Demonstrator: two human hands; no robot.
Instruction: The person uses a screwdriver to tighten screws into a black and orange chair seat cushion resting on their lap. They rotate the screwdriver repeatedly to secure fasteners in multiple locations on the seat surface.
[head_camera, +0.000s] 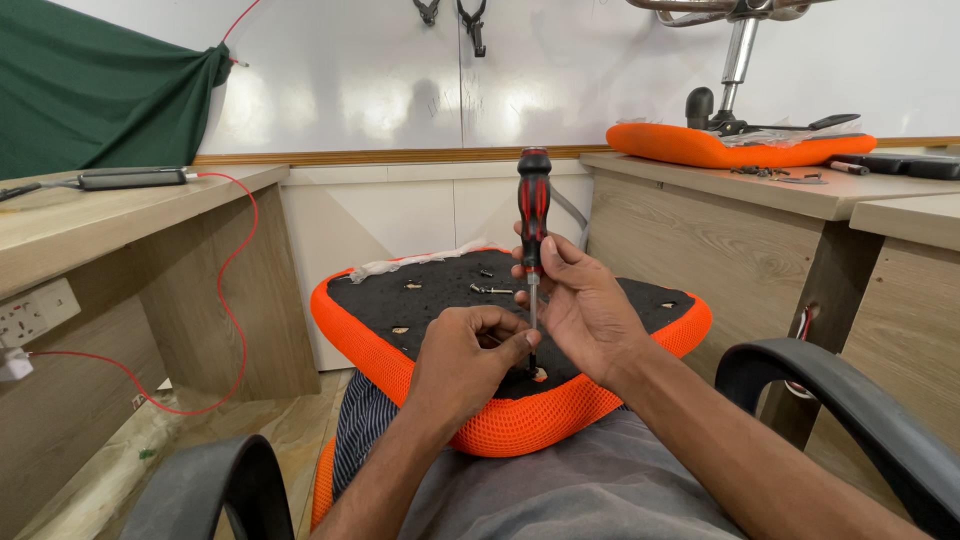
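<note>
An orange mesh chair seat (520, 420) lies upside down on my lap, its black underside (440, 295) facing up. My right hand (580, 305) grips a red-and-black screwdriver (533, 215) held upright, its tip at a screw hole near the seat's front edge. My left hand (465, 360) is curled, fingertips pinched around the shaft close to the tip. Loose screws (490, 290) rest on the black underside.
Wooden desks stand left (130, 200) and right (760, 185). The right desk carries another orange seat (740, 148) with a chair mechanism. A red cable (235, 290) hangs at left beside a wall socket (35, 312). Black armrests (850, 400) flank my lap.
</note>
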